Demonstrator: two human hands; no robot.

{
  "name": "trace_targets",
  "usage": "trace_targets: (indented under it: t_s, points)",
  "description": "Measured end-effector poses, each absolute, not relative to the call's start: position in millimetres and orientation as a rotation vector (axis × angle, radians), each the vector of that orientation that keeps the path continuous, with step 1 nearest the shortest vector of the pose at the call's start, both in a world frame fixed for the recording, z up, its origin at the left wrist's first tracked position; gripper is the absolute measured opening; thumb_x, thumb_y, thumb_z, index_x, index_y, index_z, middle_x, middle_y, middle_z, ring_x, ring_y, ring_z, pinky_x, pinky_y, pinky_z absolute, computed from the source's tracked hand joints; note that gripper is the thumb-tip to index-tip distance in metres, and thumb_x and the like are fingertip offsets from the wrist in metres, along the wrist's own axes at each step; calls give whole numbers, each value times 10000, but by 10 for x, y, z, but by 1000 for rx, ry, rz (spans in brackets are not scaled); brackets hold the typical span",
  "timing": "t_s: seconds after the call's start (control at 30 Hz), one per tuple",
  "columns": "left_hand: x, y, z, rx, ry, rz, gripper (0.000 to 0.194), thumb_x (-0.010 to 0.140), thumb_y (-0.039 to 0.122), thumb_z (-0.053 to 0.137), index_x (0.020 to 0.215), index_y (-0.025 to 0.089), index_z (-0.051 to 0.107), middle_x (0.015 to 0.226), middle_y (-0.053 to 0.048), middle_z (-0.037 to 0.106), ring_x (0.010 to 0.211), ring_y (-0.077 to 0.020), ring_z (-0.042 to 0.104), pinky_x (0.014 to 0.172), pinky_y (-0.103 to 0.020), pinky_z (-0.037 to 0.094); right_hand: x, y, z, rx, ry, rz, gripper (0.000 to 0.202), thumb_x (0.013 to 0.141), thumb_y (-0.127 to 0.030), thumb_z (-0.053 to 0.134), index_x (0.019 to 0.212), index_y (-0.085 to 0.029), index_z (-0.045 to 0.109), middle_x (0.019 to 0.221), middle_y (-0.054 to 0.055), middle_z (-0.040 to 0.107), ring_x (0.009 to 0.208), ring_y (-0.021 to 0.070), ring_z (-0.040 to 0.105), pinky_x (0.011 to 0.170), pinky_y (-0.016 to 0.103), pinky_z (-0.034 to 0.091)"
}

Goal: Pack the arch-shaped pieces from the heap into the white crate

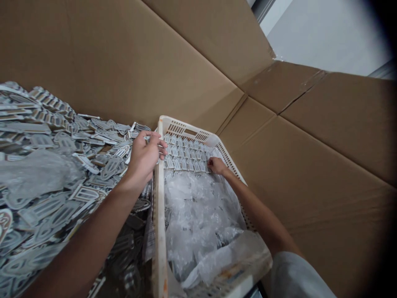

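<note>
My left hand [146, 155] rests at the left rim of a white plastic crate [160, 194], its fingers apart and reaching just over the edge. Inside the crate's far end lie rows of small grey arch-shaped pieces with slots [189, 155]. At the right end of the nearest row is my right hand [217, 166], its fingers pinched together against the pieces. Whatever sits between those fingertips is too small to make out. Crumpled clear plastic sheeting [198, 215] covers the near part of the crate, with more pieces faintly showing beneath.
Left of the crate spreads a big heap of loose arch-shaped pieces [58, 211], with a clear plastic bag [40, 171] on top. Tall cardboard walls [124, 54] rise behind and to the right. A grey sleeve [294, 275] shows at lower right.
</note>
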State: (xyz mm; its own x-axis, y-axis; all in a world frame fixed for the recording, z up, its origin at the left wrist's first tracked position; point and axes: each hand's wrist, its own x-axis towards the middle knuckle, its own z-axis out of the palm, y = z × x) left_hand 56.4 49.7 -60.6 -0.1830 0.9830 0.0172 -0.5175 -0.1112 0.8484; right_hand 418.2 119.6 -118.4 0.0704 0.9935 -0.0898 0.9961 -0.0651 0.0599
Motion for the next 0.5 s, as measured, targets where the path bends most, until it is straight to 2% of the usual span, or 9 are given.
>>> trace_targets:
  t_s: [0.27,0.33,0.4,0.5]
  points:
    - [567,483,-571,690,830,1546,107,968,125,514,898,203,534,643,-32,627,506,-145,557,424,-240,328,4105,1193,-1157,2201,2115,-42,138,846,-17,671,917,-98,757,986,125,784,922,192,675,788,222,424]
    - [575,483,-558,662,794,1496,122,986,140,504,883,195,536,658,-53,653,545,-157,596,462,-247,369,4003,1166,-1036,2211,2146,-40,106,862,-30,656,869,-95,741,966,141,776,927,211,678,794,242,427]
    - [590,488,-563,670,756,1465,139,1012,176,508,883,182,559,743,-92,712,631,-171,657,552,-263,456,3806,1102,-863,2220,2207,-11,132,949,-125,615,878,-105,725,973,145,767,941,218,676,815,261,434]
    - [627,485,-592,729,654,1512,168,1049,270,525,934,176,605,968,-134,777,834,-186,716,777,-306,551,3299,889,-573,2137,2448,-204,389,1093,-419,451,936,-161,696,938,82,754,884,175,678,782,254,456]
